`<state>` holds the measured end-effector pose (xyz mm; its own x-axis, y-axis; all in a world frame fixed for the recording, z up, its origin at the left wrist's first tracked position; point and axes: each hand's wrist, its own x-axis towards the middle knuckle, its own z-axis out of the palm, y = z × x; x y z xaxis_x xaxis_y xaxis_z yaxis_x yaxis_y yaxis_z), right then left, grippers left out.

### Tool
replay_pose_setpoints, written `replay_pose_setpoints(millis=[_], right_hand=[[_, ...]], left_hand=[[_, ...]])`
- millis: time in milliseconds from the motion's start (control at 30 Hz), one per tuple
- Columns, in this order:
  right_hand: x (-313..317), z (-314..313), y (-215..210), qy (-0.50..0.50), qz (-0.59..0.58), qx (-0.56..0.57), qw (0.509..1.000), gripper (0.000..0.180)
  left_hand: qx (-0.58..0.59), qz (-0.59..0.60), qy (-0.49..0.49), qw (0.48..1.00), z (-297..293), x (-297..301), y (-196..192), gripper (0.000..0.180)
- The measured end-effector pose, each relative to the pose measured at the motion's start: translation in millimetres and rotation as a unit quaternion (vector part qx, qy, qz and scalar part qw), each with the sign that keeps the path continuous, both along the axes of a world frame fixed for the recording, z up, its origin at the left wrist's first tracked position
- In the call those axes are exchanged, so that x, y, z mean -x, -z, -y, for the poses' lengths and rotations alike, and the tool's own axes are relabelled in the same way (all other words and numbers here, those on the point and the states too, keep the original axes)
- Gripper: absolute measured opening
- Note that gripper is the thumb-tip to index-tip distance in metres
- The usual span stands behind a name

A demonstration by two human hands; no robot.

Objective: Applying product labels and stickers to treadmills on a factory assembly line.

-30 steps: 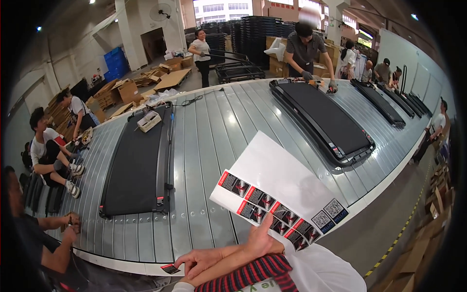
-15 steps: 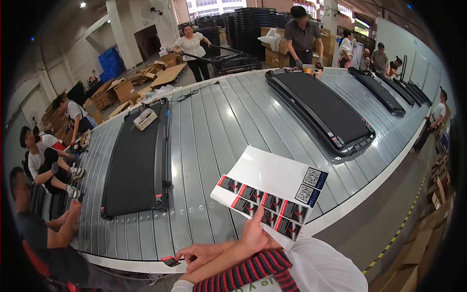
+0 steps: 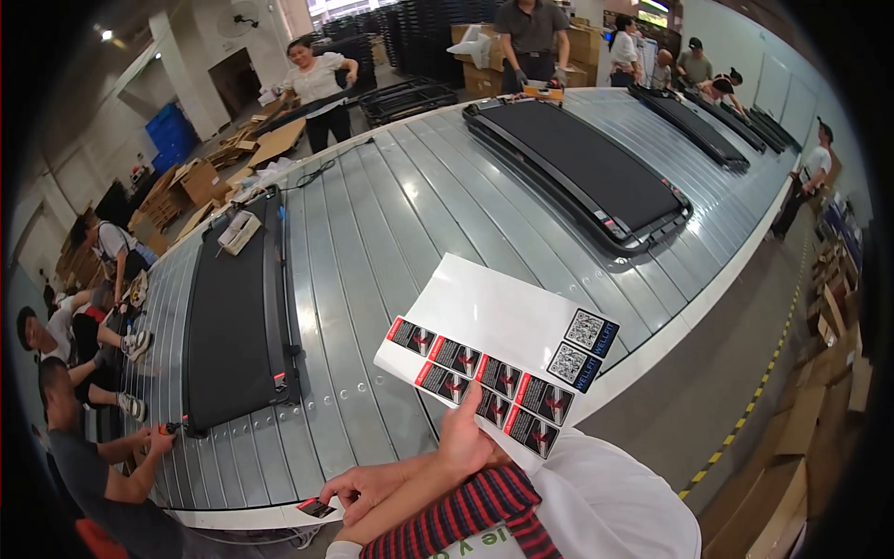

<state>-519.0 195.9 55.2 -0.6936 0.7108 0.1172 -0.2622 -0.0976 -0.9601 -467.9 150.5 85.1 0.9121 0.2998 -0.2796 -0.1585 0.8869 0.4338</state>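
Note:
My left hand (image 3: 466, 440) grips a white sticker sheet (image 3: 475, 303), thumb on top and the other fingers hidden beneath. Rows of black-and-red picture stickers (image 3: 500, 375) and two code stickers (image 3: 582, 347) are on the sheet. My right hand (image 3: 358, 488) reaches across under the left wrist, near the table's front edge. A small black-and-red sticker (image 3: 317, 508) is pinched in its fingers. Left of the sheet, a long black treadmill-like deck (image 3: 237, 321) lies on the slatted metal table (image 3: 363, 279).
Another black deck (image 3: 582, 158) lies farther right, with several more beyond it. An open box (image 3: 239, 232) rests on the left deck. At the left edge, a co-worker (image 3: 88, 447) holds a tool (image 3: 169, 429) against that deck. Cardboard (image 3: 792, 466) is piled at the right.
The whole view has shifted, with the table and decks lying further left and up in it. The co-worker at left now has a tool at the deck's corner. Both my hands keep their holds.

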Motion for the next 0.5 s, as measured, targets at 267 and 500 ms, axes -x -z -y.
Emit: replay_pose_setpoints(millis=[267, 500], right_hand=[[-19, 17, 7, 0.093, -0.027, 0.002, 0.995, 0.061], [-67, 42, 14, 0.197, -0.033, -0.007, 0.98, 0.063]], left_hand=[[-0.023, -0.023, 0.051, 0.998, 19, -14, 9, 0.038], [-0.006, -0.025, 0.111, 0.994, 52, -47, 5, 0.032]])
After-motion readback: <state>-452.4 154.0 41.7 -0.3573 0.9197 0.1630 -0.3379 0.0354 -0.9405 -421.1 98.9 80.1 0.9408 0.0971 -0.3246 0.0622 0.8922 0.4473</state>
